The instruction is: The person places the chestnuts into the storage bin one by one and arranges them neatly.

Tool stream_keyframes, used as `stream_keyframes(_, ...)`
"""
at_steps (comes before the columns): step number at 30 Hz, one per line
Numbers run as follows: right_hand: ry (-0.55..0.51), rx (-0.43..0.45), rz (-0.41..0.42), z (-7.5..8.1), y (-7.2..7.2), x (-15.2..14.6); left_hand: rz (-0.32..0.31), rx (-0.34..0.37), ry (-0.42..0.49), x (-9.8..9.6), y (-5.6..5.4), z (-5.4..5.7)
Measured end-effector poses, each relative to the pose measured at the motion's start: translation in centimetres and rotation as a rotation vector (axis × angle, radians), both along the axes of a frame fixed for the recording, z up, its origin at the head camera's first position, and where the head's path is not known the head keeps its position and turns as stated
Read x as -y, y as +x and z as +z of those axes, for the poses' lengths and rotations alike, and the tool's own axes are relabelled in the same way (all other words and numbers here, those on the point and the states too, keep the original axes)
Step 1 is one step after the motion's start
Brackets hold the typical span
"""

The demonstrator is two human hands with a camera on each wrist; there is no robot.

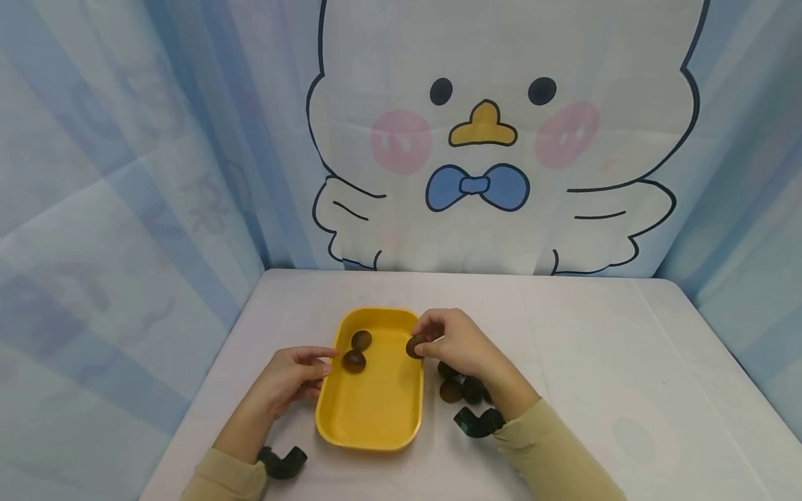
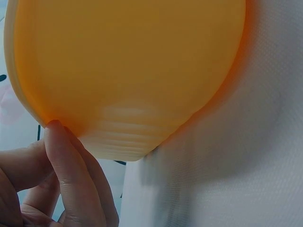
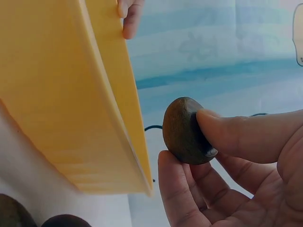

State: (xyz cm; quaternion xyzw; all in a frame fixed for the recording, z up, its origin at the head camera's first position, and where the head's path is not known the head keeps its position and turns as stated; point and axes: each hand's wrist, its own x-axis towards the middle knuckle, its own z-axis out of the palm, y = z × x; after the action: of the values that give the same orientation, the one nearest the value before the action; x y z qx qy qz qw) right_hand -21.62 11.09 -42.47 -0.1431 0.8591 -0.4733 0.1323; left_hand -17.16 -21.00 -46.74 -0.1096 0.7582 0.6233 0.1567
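Observation:
A yellow tray (image 1: 376,417) lies on the table, and my left hand (image 1: 289,379) pinches its left rim. In the left wrist view the fingers (image 2: 71,175) of that hand meet the tray's edge. Two chestnuts (image 1: 354,360) sit inside the tray, near its left wall. My right hand (image 1: 460,342) holds a brown chestnut (image 3: 182,132) between thumb and fingertips, at the tray's right rim. Several more chestnuts (image 1: 451,391) lie on the table to the right of the tray, partly hidden by the right forearm.
Dark curved bands (image 1: 479,423) show at both wrists. White cloth covers the table (image 1: 595,362). A printed curtain (image 1: 489,236) hangs behind it, with more cloth at the sides.

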Motion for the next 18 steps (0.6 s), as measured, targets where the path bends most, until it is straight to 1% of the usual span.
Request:
stream_keyframes(6,-0.011,-0.003,0.011,0.2,-0.4,1.0,0.002,0.0,-0.003,0.0,-0.1,0.0)
stream_keyframes(11,-0.022,-0.021,0.04,0.1,-0.7,1.8,0.009,-0.001,-0.011,0.0,-0.2,-0.1)
stream_keyframes(18,-0.03,-0.019,0.069,0.1,-1.0,2.9,0.028,0.029,-0.016,-0.1,-0.3,0.1)
